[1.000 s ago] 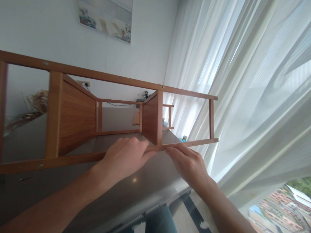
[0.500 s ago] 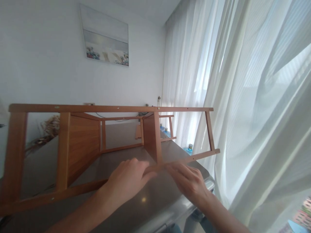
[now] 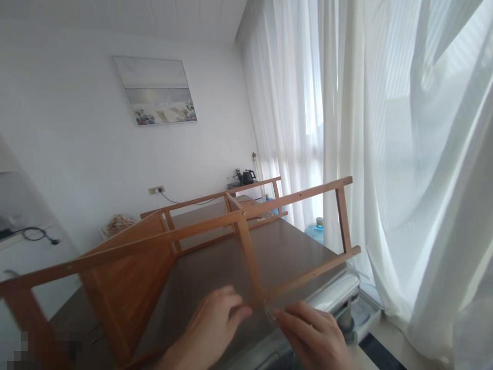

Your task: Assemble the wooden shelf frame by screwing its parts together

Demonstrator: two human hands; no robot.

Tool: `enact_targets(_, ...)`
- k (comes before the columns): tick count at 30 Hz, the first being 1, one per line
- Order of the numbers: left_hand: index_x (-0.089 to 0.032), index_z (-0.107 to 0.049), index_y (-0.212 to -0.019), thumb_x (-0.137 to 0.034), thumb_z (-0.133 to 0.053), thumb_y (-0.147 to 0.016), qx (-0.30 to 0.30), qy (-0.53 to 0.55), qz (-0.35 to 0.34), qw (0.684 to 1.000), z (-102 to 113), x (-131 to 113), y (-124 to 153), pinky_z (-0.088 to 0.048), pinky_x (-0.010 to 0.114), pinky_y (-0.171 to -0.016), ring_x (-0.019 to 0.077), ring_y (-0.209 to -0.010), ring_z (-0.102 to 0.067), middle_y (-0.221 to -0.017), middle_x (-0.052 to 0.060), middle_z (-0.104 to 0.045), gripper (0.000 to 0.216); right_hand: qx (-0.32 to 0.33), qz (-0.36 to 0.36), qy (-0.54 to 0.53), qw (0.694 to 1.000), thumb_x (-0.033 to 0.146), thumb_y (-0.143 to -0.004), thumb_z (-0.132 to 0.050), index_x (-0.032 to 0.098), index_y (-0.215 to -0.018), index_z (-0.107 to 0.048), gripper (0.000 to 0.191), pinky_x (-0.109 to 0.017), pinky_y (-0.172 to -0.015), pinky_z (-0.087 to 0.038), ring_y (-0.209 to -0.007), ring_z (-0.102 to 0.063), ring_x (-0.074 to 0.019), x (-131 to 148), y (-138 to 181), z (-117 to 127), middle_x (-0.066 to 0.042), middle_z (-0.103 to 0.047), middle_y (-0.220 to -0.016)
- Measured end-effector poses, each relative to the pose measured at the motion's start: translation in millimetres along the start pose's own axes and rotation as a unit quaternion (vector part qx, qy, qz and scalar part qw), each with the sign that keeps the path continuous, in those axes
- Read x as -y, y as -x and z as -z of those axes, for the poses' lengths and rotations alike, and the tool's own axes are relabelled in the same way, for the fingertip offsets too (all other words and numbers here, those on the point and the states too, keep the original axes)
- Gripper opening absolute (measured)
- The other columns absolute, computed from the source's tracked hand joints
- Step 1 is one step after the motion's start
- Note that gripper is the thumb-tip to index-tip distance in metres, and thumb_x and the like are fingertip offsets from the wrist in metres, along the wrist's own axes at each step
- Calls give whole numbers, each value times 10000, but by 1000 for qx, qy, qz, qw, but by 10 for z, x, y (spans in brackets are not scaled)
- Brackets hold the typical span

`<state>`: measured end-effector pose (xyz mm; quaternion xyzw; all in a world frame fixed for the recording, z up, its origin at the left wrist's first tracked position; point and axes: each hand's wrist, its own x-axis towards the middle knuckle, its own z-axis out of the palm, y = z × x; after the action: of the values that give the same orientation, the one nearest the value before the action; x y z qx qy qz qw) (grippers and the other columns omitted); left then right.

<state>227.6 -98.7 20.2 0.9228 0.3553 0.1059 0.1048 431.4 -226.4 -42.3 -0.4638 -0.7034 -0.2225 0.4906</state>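
A brown wooden shelf frame (image 3: 250,257) lies on its side, with slim rails, crosspieces and flat panels. My left hand (image 3: 219,321) is curled over its near lower rail, thumb and fingers around the wood close to a joint. Just right of that joint, my right hand (image 3: 314,329) has thumb and fingers pinched together. A small thin shiny thing (image 3: 268,311) shows at those fingertips, too blurred to name. A screw head (image 3: 244,213) sits in the upper rail above the joint.
Beneath the frame is a grey-brown tabletop (image 3: 208,277) with a shiny metallic edge. White curtains (image 3: 346,128) hang at the right. Behind are a black kettle (image 3: 248,176), a blue water bottle (image 3: 315,231), a wall socket (image 3: 156,190) with a cord, and a picture (image 3: 157,92).
The shelf frame has tipped, its upper rail now lower and slanting. Both hands sit lower in view, and my right hand has come off the rail. The view has also shifted.
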Motion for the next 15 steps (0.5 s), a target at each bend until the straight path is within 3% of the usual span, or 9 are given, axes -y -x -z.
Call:
enact_targets(4,-209,-738,-747,-401,-550,-1013,0,20,19,1000,-200,-10,91,-438,309,-751,178,-845,-670,-864,37,-687,378,-37,-40,-56,997,114,-1003,-580,206,-1199,-721,258,-223,-553,-564,-655,-723,-149,101,51,43,-52,-733,-874)
enact_targets(11,-228,-762,-803,-402,-562,-1012,-1,7,40,999,-443,31,177,-501,315,-786,200,-890,-699,-911,45,-712,337,-72,-104,-84,988,109,-977,-619,234,-1094,-781,235,-209,-614,-600,-731,-744,-157,139,-242,286,-66,-746,-916)
enact_targets(13,-231,-755,-865,-390,-568,-1010,-25,-18,30,999,-452,6,218,-518,335,-800,222,-917,-705,-933,52,-723,286,-72,-108,-85,988,112,-978,-621,236,-1083,-785,231,-221,-628,-603,-742,-741,-161,123,-337,326,-68,-746,-923)
enact_targets(15,-228,-738,-916,-358,-564,-1010,-72,-49,-22,996,-364,-68,288,-529,360,-803,235,-909,-697,-921,62,-723,238,-73,-104,-86,988,116,-976,-633,233,-1069,-785,213,-229,-646,-602,-756,-739,-161,106,-421,347,-68,-745,-934)
